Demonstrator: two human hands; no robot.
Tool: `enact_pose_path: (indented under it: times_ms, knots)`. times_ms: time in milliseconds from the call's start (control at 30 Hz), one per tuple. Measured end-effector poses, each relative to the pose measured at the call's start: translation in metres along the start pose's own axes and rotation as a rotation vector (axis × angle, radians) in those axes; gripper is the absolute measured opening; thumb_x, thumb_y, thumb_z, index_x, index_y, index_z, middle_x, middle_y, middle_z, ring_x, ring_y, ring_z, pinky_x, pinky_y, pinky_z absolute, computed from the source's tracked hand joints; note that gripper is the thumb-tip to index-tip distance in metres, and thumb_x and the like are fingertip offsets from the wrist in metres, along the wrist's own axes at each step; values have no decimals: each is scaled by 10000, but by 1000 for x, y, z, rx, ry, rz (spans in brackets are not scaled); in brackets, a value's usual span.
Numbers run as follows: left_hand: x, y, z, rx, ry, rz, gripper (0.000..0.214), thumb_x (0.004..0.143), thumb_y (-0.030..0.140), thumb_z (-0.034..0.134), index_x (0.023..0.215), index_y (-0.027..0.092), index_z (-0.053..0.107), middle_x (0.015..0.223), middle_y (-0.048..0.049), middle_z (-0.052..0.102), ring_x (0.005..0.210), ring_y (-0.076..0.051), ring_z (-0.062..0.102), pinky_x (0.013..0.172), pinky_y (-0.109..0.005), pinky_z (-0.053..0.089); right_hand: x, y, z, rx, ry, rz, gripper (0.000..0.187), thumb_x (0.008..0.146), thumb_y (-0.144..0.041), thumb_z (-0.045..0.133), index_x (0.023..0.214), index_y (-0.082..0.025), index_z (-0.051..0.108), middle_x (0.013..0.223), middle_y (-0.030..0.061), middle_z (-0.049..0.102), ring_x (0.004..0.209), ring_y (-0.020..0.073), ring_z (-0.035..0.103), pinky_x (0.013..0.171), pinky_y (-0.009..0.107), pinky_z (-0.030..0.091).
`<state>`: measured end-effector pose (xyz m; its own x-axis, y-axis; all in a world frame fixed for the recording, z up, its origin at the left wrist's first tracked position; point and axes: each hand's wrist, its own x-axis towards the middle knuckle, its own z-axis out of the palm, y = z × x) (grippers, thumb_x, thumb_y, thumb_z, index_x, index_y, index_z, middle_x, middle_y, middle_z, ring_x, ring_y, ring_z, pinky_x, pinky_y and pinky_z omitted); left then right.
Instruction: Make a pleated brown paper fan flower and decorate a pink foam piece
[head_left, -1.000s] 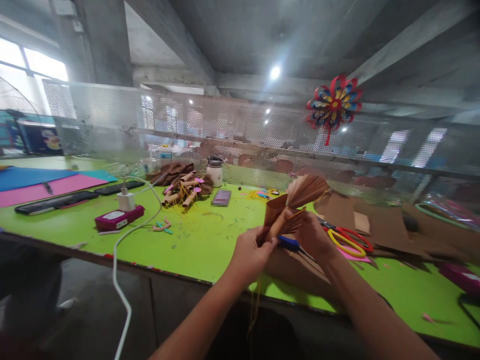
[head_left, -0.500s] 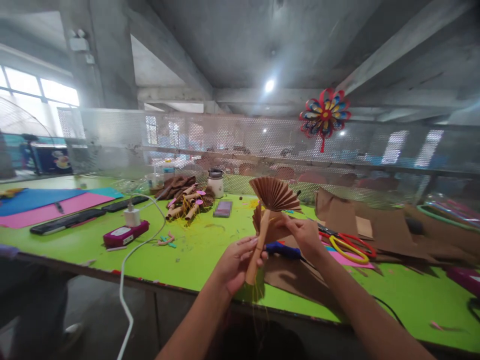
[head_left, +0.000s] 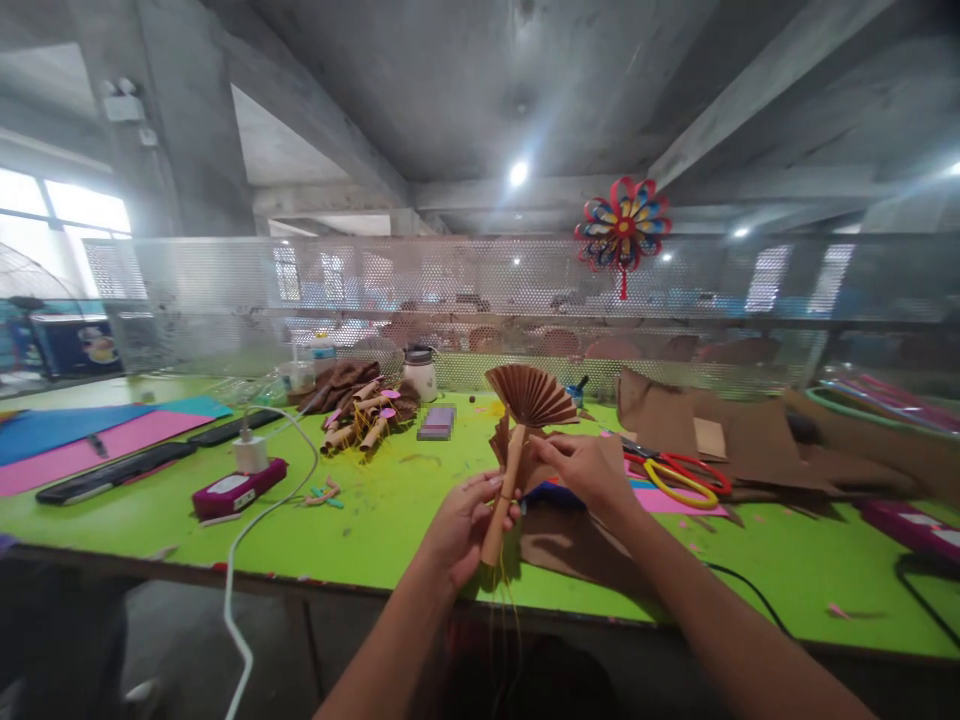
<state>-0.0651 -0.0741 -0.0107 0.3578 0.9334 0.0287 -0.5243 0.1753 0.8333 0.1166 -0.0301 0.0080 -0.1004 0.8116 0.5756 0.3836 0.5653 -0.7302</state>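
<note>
So, nearest first: yellow threads [head_left: 506,600] hang loose off the bottom end of the paper tube [head_left: 504,500], past the table edge. I'd keep them clear of the grip so nothing snags.

Left hand [head_left: 469,520]: fingers wrapped around the tube, lower half, tilted, held up over the table's near edge. Firm enough looks right; squeezing harder could crush the roll.

Right hand [head_left: 581,465]: thumb and fingertips brought together beside the tube's upper end, at the brown paper there. Can't tell if they pinch it or just press.

Pleated fan [head_left: 531,395] is spread at the tube's top. Best worked from the base, I'd say: steady the joint, don't pull the pleat tips, keep folds even.

Below the hands, a brown sheet [head_left: 570,550] lies on the green table [head_left: 405,540]; blue tool behind, mostly hidden, so mind the wrist. Scissors [head_left: 686,480] sit off right. Farther: a pile of tubes [head_left: 371,420], then the perforated screen [head_left: 465,280].
</note>
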Motion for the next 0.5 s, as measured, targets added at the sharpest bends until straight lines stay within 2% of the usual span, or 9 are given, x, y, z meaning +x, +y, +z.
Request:
enact_pose_path:
  times_ms: [233, 500]
  knots:
    - [-1, -2, 2, 82, 24, 25, 184, 769, 138, 595, 930, 112, 508, 764, -100, 657, 578, -119, 616, 494, -173, 462, 1, 3, 6, -47, 70, 81, 493, 751, -582, 527, 531, -154, 631, 563, 49, 617, 570, 170, 545, 563, 279, 407]
    - [1, 0, 2, 72, 41, 48, 164, 764, 105, 584, 911, 110, 510, 792, -107, 665, 587, -114, 619, 549, -186, 484, -6, -28, 0, -105, 46, 103, 465, 758, -547, 522, 497, -183, 646, 563, 60, 644, 574, 183, 569, 556, 277, 408]
